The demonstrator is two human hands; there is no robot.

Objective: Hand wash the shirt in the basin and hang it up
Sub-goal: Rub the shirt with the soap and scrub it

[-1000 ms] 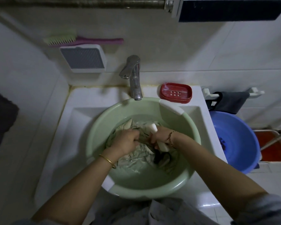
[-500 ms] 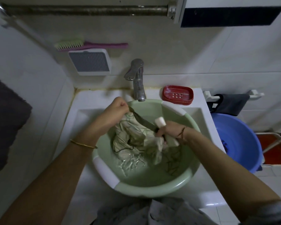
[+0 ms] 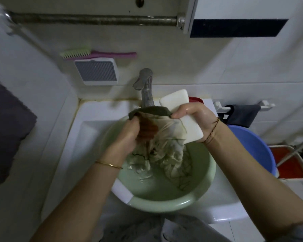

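Both forearms reach forward over the green basin (image 3: 164, 205). The left hand (image 3: 129, 135) grips the wet shirt (image 3: 166, 145) with curled fingers, lifting it above the basin; the right hand (image 3: 194, 116) pinches the dark collar and clasps a white soap bar (image 3: 180, 105).

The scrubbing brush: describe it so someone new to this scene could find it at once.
Start at the metal tap behind the green basin, then look up and left on the tiled wall. A white ridged box is fixed there, and the scrubbing brush lies along its top. Nothing else nearby has its pink handle and pale green bristles.
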